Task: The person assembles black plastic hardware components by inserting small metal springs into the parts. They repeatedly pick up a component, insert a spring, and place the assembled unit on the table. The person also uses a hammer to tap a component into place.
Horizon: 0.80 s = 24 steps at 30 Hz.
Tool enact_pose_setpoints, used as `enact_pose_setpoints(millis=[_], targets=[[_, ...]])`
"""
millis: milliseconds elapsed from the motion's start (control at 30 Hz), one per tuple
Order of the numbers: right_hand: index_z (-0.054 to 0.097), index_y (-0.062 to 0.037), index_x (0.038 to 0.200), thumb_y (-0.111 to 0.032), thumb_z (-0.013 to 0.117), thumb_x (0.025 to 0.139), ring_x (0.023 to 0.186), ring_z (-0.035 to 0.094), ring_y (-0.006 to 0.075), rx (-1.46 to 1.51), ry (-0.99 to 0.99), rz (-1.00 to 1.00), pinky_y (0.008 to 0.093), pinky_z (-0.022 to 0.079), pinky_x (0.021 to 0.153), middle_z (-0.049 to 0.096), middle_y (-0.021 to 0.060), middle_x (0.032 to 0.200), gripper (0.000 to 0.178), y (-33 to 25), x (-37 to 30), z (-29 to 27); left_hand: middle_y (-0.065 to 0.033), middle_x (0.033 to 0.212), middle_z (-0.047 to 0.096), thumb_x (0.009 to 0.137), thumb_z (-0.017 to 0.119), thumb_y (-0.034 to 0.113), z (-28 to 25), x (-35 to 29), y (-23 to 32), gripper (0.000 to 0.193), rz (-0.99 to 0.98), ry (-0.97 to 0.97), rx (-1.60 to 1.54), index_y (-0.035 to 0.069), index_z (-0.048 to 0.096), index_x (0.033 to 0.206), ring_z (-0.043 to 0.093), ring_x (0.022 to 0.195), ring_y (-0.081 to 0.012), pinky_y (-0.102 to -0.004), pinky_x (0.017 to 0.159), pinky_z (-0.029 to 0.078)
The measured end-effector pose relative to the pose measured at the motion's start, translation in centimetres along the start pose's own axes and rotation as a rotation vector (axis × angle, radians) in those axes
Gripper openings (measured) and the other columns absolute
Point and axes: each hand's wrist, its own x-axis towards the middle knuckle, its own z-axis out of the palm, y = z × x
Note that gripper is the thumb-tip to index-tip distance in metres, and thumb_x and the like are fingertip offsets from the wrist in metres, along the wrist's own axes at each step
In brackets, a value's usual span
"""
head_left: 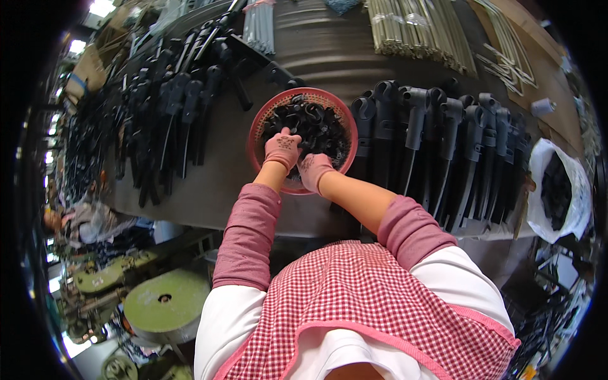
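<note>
A round red plastic basket [258, 120] stands on the table in front of me, filled with small black curved plastic parts [309, 120]. Both my hands wear pink gloves and reach into its near side. My left hand [283, 149] bends its fingers into the parts, thumb and forefinger close together; whatever they pinch is too small to name. Just right of it and a little nearer, my right hand [315, 171] is curled at the basket's near edge. Its fingertips are closed among the black parts, and what they hold is hidden.
Right of the basket lies a row of black tubular parts with ring ends [415, 114]. More black assemblies [180, 95] crowd the left. Bundled metal rods [399, 28] lie at the back. A white bag [541, 164] of black pieces is far right; a green round machine [164, 301] stands lower left.
</note>
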Motion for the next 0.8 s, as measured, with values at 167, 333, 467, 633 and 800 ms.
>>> enact_pose_setpoints(millis=[167,333,467,633,800], targets=[[0.060,-0.0079,0.131,-0.019,0.054,0.094,0.104,0.071,0.0283,0.092,-0.124,0.020,0.0394,0.057,0.085,0.070,0.0124,0.121,0.039,-0.6,1.6,-0.8,-0.0103,0.112,0.062,0.088,0.068,0.042,0.3,-4.3,-1.5,0.029,-0.201,0.163,-0.418,0.020,0.076,0.105,0.064,0.103,-0.0291,-0.0405,0.089,0.051],[0.071,-0.0086,0.117,-0.026,0.067,0.086,0.115,0.065,0.0290,0.164,0.032,-0.140,0.0400,0.052,0.098,0.070,0.0144,0.120,0.036,1.9,-0.5,-1.0,-0.0003,0.084,0.071,0.094,0.067,0.013,0.6,-9.8,-1.5,0.019,-0.363,0.196,-1.301,0.001,0.074,0.106,0.063,0.073,-0.0083,-0.0227,0.067,0.050],[0.067,-0.0019,0.103,-0.026,0.074,0.083,0.096,0.070,0.0281,0.790,0.374,-0.010,0.0399,0.055,0.084,0.072,0.0148,0.101,0.032,4.0,-2.1,-0.7,-0.0033,0.094,0.069,0.095,0.068,0.020,1.4,-12.7,-1.1,0.027,-0.311,0.220,-1.784,0.003,0.065,0.116,0.066,0.077,-0.0107,-0.0301,0.070,0.059],[0.058,-0.0079,0.101,-0.003,0.071,0.088,0.075,0.066,0.0132,1.824,0.199,0.049,0.0298,0.056,0.062,0.065,0.0025,0.087,0.019,4.2,-2.5,-1.7,-0.0009,0.092,0.069,0.097,0.068,0.023,3.7,-11.3,-0.9,0.023,-0.283,0.207,-1.934,0.002,0.069,0.106,0.064,0.079,-0.0089,-0.0272,0.068,0.056],[0.059,-0.0113,0.105,-0.004,0.070,0.090,0.090,0.067,0.0164,1.952,0.220,0.143,0.0357,0.060,0.080,0.066,0.0015,0.098,0.020,4.1,-3.5,-2.8,-0.0025,0.101,0.068,0.100,0.063,0.020,5.4,-9.0,-0.6,0.026,-0.167,0.261,-2.004,0.004,0.064,0.120,0.066,0.087,-0.0125,-0.0319,0.079,0.058]])
